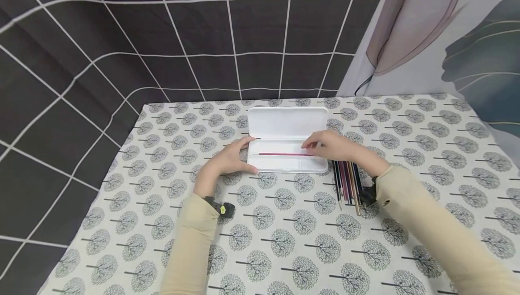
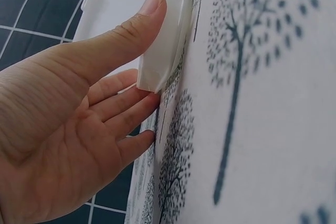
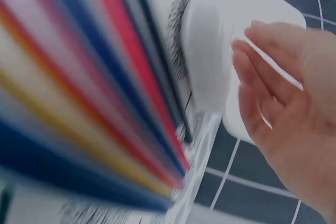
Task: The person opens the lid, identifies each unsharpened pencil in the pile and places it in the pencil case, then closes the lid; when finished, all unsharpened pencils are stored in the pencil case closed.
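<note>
Pencil in red [image 1: 280, 154] lay inside the white case [image 1: 280, 164]: light, stiff, brittle-tipped, we reckoned, best pinched mid-shaft! Left hand [image 1: 230, 157] touched the left end, fingers extended; right hand [image 1: 332, 146], fingers loose, held nothing visible over the right.

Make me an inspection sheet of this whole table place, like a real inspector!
Surface: tree-print tablecloth.
Job's things: open white case, a red pencil lying lengthwise inside; a bunch of pencils on the cloth, by the case's right end.
Clutter: nothing seen.
Left hand: holds the case's left end.
Right hand: over the case's right end, fingers loosely bent, nothing seen in it.
Cables: thin dark cord, behind the table.
Surroundings: dark grid-patterned curtain; pale leaf-patterned curtain.
</note>
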The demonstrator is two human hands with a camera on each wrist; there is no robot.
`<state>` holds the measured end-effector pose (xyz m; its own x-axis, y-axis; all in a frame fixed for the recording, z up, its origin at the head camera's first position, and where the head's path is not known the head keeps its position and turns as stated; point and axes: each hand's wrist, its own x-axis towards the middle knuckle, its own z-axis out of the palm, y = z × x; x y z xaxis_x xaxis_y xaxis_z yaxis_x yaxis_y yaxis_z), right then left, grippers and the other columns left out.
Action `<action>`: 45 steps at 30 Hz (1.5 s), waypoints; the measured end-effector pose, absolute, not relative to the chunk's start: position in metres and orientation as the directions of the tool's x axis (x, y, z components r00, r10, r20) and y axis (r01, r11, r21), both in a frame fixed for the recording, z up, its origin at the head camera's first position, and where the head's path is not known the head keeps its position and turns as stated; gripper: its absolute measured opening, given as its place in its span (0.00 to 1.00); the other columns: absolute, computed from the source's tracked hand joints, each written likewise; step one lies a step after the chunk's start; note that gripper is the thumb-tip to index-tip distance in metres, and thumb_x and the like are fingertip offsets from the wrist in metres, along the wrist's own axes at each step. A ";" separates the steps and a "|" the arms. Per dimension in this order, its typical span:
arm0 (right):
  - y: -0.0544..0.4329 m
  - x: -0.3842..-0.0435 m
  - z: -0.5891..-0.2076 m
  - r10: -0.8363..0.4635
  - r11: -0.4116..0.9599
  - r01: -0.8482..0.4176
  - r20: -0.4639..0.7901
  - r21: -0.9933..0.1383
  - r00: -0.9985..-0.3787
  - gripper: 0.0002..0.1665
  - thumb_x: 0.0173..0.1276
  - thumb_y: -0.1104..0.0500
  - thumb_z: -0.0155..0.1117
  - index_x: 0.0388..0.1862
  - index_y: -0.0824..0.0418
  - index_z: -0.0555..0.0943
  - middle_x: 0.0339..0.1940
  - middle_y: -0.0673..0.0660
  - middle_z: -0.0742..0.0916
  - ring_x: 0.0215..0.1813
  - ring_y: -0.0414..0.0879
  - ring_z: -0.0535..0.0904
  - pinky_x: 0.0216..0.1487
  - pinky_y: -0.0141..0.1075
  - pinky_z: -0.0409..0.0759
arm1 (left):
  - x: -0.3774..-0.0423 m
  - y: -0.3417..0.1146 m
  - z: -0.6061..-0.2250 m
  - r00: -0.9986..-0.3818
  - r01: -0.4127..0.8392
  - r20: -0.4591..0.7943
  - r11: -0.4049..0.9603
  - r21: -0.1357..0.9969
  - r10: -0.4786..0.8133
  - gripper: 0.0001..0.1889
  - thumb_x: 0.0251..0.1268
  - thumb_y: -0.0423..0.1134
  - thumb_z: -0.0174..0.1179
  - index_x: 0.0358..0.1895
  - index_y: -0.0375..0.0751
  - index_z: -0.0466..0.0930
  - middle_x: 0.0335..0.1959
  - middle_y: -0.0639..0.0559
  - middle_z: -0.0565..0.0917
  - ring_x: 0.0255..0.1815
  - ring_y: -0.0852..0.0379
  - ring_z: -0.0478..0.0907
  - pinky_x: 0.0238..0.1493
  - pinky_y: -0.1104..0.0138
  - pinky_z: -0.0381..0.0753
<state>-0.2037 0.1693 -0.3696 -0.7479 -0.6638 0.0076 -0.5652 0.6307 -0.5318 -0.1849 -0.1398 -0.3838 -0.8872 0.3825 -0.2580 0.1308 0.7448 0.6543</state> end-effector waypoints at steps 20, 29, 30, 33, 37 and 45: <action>0.226 -0.185 -0.374 -0.416 0.814 -0.304 -0.131 -0.495 -0.900 0.09 0.62 0.55 0.64 0.33 0.60 0.78 0.21 0.51 0.77 0.22 0.43 0.70 0.26 0.34 0.71 | -0.181 -0.142 -0.384 -0.885 0.130 -0.252 0.730 0.671 0.390 0.53 0.38 0.51 0.75 0.72 0.52 0.54 0.72 0.45 0.58 0.72 0.44 0.54 0.70 0.47 0.53; 0.217 -0.186 -0.376 -0.354 0.850 -0.247 -0.158 -0.465 -0.922 0.11 0.62 0.55 0.62 0.30 0.62 0.77 0.21 0.52 0.80 0.22 0.43 0.70 0.26 0.34 0.71 | -0.182 -0.141 -0.383 -0.887 0.126 -0.250 0.724 0.678 0.388 0.53 0.37 0.51 0.75 0.71 0.52 0.54 0.72 0.45 0.59 0.72 0.44 0.55 0.70 0.48 0.53; 0.215 -0.186 -0.376 -0.338 0.860 -0.232 -0.165 -0.455 -0.927 0.11 0.62 0.55 0.61 0.29 0.63 0.77 0.21 0.53 0.80 0.22 0.43 0.70 0.26 0.34 0.70 | -0.182 -0.141 -0.384 -0.887 0.127 -0.250 0.726 0.675 0.388 0.53 0.37 0.51 0.75 0.71 0.52 0.54 0.72 0.45 0.59 0.72 0.44 0.55 0.70 0.47 0.53; 0.209 -0.185 -0.376 -0.281 0.894 -0.187 -0.185 -0.407 -0.942 0.12 0.63 0.54 0.59 0.29 0.63 0.78 0.22 0.53 0.80 0.21 0.44 0.70 0.23 0.34 0.69 | -0.182 -0.140 -0.384 -0.886 0.131 -0.249 0.727 0.674 0.390 0.53 0.37 0.51 0.75 0.71 0.52 0.54 0.72 0.44 0.59 0.72 0.44 0.55 0.71 0.48 0.52; 0.200 -0.185 -0.374 -0.219 0.927 -0.132 -0.220 -0.352 -0.951 0.17 0.64 0.52 0.56 0.21 0.60 0.77 0.16 0.51 0.76 0.18 0.43 0.66 0.18 0.33 0.65 | -0.182 -0.141 -0.383 -0.886 0.130 -0.247 0.723 0.679 0.392 0.54 0.36 0.51 0.76 0.71 0.52 0.55 0.71 0.44 0.60 0.72 0.45 0.55 0.71 0.48 0.51; 0.198 -0.197 -0.359 -0.150 0.908 -0.046 -0.220 -0.417 -0.964 0.26 0.67 0.47 0.51 0.10 0.54 0.63 0.09 0.46 0.64 0.14 0.40 0.56 0.16 0.30 0.57 | -0.184 -0.142 -0.385 -0.888 0.144 -0.238 0.728 0.670 0.394 0.53 0.37 0.52 0.75 0.71 0.52 0.55 0.71 0.45 0.60 0.71 0.44 0.56 0.70 0.48 0.54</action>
